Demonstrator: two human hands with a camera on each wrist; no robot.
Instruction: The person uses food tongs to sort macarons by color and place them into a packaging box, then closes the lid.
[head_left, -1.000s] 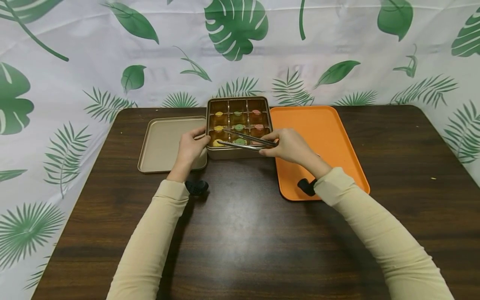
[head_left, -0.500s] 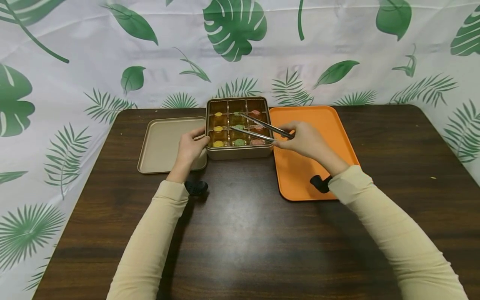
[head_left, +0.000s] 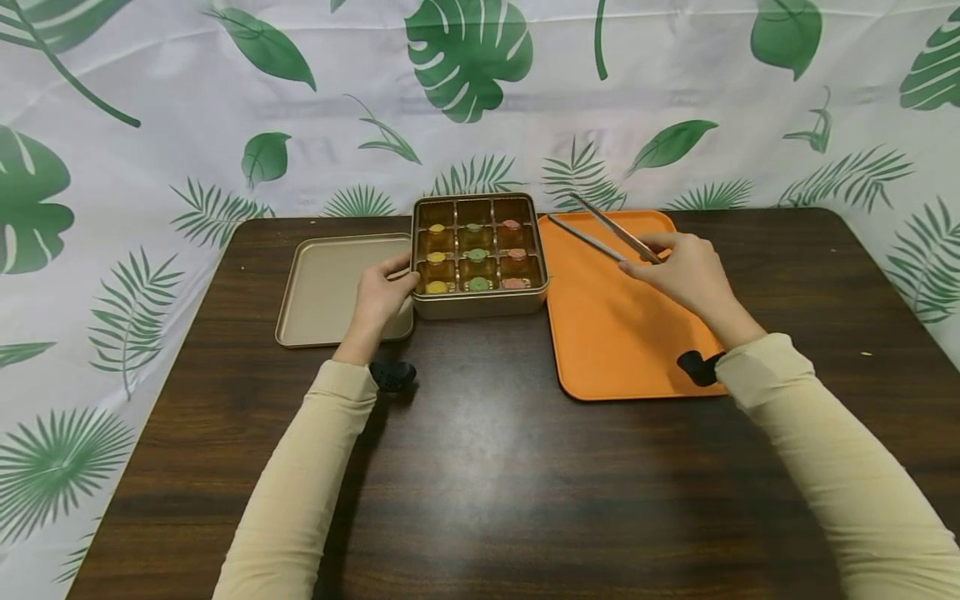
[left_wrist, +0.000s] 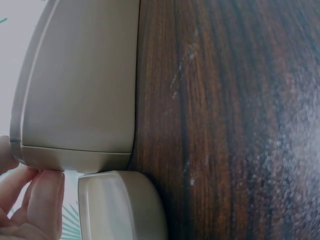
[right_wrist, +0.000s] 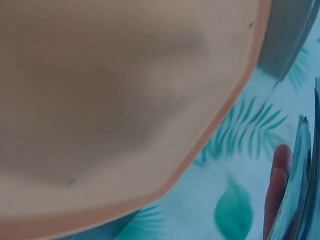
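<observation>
A gold-brown square tin (head_left: 480,307) stands at the back of the table, its divided insert (head_left: 456,242) facing up. Small round pieces lie in it: a yellow piece (head_left: 437,287) and others in the left column, a green piece (head_left: 478,283) and others in the middle, a pink piece (head_left: 515,283) and others at right. My left hand (head_left: 382,296) pinches the tin's left wall, thumb at the rim. In the left wrist view, fingers (left_wrist: 46,200) press its side. My right hand (head_left: 693,279) holds metal tongs (head_left: 618,231) above the orange tray, their tips spread with nothing between.
The tin's flat lid (head_left: 337,287) lies left of it, partly behind my left hand. An orange tray (head_left: 600,342) lies to the right, touching or almost touching the tin. Tiny specks dot the tray, seen in the right wrist view. A leaf-patterned cloth (head_left: 480,150) hangs behind the table.
My right hand has drawn the tongs away from over the tin, rightward to above the orange tray. The left hand and the tin have stayed in place.
</observation>
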